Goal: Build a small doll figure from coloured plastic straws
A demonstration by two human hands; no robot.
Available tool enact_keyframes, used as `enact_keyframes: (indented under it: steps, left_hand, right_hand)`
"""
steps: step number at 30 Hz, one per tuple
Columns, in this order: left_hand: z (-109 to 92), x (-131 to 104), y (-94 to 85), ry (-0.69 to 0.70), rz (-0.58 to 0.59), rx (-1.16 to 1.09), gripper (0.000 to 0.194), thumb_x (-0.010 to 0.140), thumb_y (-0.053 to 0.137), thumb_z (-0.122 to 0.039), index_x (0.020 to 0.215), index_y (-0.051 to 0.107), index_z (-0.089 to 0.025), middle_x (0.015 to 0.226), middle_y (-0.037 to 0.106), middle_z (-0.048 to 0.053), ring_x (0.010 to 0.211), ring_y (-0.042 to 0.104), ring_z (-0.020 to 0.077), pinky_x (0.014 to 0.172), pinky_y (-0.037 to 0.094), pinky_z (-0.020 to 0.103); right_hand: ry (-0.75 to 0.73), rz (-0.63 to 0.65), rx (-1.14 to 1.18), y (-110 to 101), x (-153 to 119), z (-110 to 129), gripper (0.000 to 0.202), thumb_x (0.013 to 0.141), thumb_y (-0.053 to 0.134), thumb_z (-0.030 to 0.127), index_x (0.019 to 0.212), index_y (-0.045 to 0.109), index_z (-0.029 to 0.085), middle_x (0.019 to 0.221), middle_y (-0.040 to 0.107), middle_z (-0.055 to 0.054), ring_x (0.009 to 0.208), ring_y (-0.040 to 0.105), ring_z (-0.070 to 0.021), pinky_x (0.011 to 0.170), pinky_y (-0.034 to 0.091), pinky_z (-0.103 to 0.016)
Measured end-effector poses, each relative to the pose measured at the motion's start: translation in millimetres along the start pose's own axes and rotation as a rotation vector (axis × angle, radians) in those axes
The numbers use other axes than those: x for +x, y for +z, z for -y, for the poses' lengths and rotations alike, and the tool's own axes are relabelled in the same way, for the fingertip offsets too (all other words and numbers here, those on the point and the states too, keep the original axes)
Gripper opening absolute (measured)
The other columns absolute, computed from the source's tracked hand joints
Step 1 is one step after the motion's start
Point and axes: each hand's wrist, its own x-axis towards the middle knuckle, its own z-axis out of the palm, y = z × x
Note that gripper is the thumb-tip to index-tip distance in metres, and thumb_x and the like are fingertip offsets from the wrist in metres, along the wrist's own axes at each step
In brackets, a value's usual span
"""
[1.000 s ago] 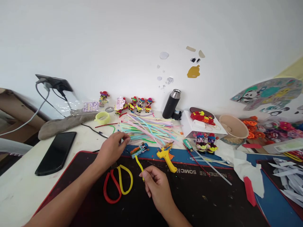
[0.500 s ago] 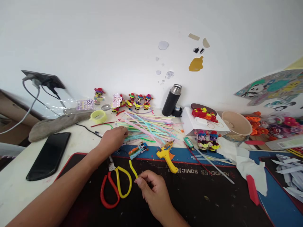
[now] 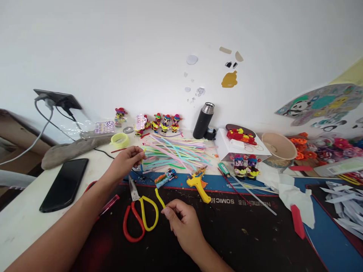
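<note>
Right grip [image 3: 184,223] pinched on a yellow strip [image 3: 160,198] | strip slants away forward-left, tip just beside striped figure [image 3: 162,179] | (left grip [image 3: 125,161] pinches a thin blue-and-yellow piece [image 3: 141,166])

There's one glue gun [image 3: 200,188], one phone [image 3: 64,185], one flask [image 3: 202,122], one tape roll [image 3: 120,144].

A short yellow strip [image 3: 159,197], gently bent, slants from the right hand's [image 3: 183,223] pinch, its free end pointing away and leftward. A slim piece [image 3: 142,166], seemingly blue and yellow, stands roughly upright at the left hand [image 3: 127,161].
</note>
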Motion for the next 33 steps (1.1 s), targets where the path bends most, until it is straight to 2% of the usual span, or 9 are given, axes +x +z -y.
enact_keyframes:
  steps: [4,7,11,17,26,33]
  left_hand:
    - [-4,-10,2.9,-0.121,-0.024,-0.404,0.045,0.058,0.096,-0.039,0.091,0.072,-0.019,0.077,0.070,0.001,0.063,0.057,0.0138,0.058,0.044,0.025]
    - [-8,-20,4.0,-0.183,-0.033,-0.524,0.045,0.053,0.100,-0.033,0.087,0.075,-0.017,0.077,0.071,0.002,0.061,0.057,0.0126,0.056,0.045,0.024]
    - [-13,-35,4.0,-0.186,-0.011,-0.509,0.038,0.059,0.098,-0.040,0.076,0.074,-0.016,0.069,0.068,0.001,0.056,0.053,0.0120,0.053,0.043,0.025]
    - [-12,-53,-0.3,-0.205,0.030,-0.428,0.044,0.061,0.096,-0.052,0.069,0.068,-0.018,0.063,0.065,0.000,0.052,0.050,0.0116,0.050,0.036,0.023]
    - [-8,-66,-3.1,-0.214,-0.010,-0.420,0.045,0.053,0.101,-0.043,0.066,0.065,-0.019,0.060,0.060,-0.004,0.054,0.049,0.0109,0.052,0.038,0.021]
    - [-1,-70,-5.9,-0.249,-0.001,-0.465,0.042,0.056,0.100,-0.047,0.071,0.075,-0.017,0.066,0.069,0.003,0.059,0.057,0.0133,0.056,0.046,0.023]
  right_hand:
    - [0.005,-0.009,0.007,0,0,-2,0.048,0.095,0.063,0.064,0.088,0.073,0.017,0.056,0.050,0.004,0.048,0.045,-0.0103,0.048,0.034,-0.022]
    - [0.002,-0.010,0.005,1,-1,-3,0.049,0.095,0.063,0.064,0.088,0.072,0.017,0.056,0.049,0.005,0.048,0.045,-0.0103,0.048,0.033,-0.022]
    - [-0.009,-0.015,0.006,1,0,-3,0.049,0.095,0.063,0.065,0.088,0.072,0.017,0.056,0.049,0.005,0.048,0.045,-0.0104,0.047,0.032,-0.022]
    - [-0.021,-0.015,0.003,1,0,-4,0.049,0.095,0.063,0.065,0.088,0.071,0.017,0.055,0.049,0.005,0.046,0.043,-0.0101,0.047,0.032,-0.022]
    - [-0.050,-0.008,-0.013,2,0,-4,0.046,0.096,0.063,0.061,0.087,0.071,0.016,0.056,0.049,0.005,0.048,0.044,-0.0101,0.049,0.032,-0.022]
    - [-0.050,-0.004,-0.039,2,-1,-1,0.047,0.096,0.063,0.062,0.087,0.071,0.017,0.055,0.050,0.005,0.047,0.043,-0.0102,0.048,0.031,-0.022]
